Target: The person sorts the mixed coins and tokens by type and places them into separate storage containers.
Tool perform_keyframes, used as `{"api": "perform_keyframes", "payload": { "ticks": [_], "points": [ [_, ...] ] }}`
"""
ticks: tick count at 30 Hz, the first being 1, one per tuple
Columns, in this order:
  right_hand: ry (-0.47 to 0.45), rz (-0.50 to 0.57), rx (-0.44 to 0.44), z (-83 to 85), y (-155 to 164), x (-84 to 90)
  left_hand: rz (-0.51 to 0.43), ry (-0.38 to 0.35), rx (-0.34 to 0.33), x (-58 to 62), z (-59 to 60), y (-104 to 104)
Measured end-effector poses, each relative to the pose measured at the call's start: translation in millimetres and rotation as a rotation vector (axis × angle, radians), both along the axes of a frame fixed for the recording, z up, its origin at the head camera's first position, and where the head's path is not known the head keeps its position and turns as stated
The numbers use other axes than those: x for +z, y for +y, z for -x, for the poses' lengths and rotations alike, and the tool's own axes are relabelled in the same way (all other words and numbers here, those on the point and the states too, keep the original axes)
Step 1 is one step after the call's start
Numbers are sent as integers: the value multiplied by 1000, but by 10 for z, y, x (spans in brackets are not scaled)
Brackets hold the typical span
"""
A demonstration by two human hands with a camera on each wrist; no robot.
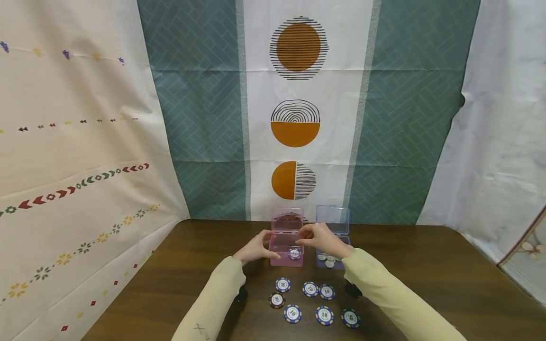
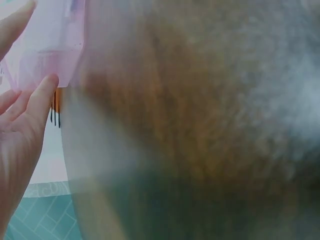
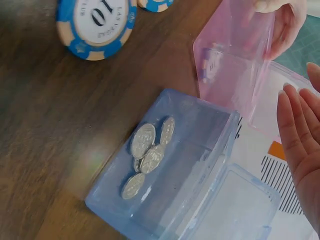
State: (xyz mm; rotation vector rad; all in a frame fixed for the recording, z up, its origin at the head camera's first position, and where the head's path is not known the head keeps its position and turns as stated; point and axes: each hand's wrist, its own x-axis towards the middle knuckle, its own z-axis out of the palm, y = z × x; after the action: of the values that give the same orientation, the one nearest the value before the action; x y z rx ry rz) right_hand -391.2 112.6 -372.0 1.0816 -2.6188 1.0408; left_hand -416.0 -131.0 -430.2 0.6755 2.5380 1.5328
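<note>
A: Nearest us on the counter (image 1: 179, 265) lie the loose poker chips (image 1: 310, 289), seven by my count, flat and face up, each apart from its neighbours or nearly so.

B: And behind them?

A: The pink box (image 1: 286, 248), lid standing open, with one chip (image 1: 294, 254) already lying in its tray. The left hand (image 1: 255, 247) steadies the box's left wall; its grip looks released, fingers fairly straight and only touching the plastic, as the left wrist view suggests.

B: The right hand (image 1: 322, 239)?

A: It hovers just above the pink box's right edge, fingers relaxed and holding nothing that I can see. The right wrist view shows the open palm (image 3: 300, 145) clear of both boxes.

B: So how would you do this step well?

A: I judge the work to be sorting chips into the pink box. Keep the left hand bracing the light box so it does not slide, lift one chip at a time by its rim, and lay it flat on the one inside.

B: And the farther box?

A: The blue box (image 3: 165, 170) stands just right of the pink one, lid open, holding a few silver coins (image 3: 147, 155) overlapping in one heap. Keep chips out of it.
</note>
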Motion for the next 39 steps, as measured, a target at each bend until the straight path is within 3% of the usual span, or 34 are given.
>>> {"api": "perform_keyframes", "payload": {
  "ticks": [7,14,25,32,39],
  "points": [
    [-15,-15,82,-58,92,-73,44,8,-8,47,-9,3],
    [-25,-19,123,-105,157,-119,65,73,-31,17,17,-2],
    [-44,-81,185,-215,241,-160,50,26,-27,14,66,-17],
    [-149,-93,270,-320,335,-265,26,-9,-55,46,47,-49],
    [-171,-112,278,-339,381,-346,21,-11,-63,66,45,-22]
  ]
}}
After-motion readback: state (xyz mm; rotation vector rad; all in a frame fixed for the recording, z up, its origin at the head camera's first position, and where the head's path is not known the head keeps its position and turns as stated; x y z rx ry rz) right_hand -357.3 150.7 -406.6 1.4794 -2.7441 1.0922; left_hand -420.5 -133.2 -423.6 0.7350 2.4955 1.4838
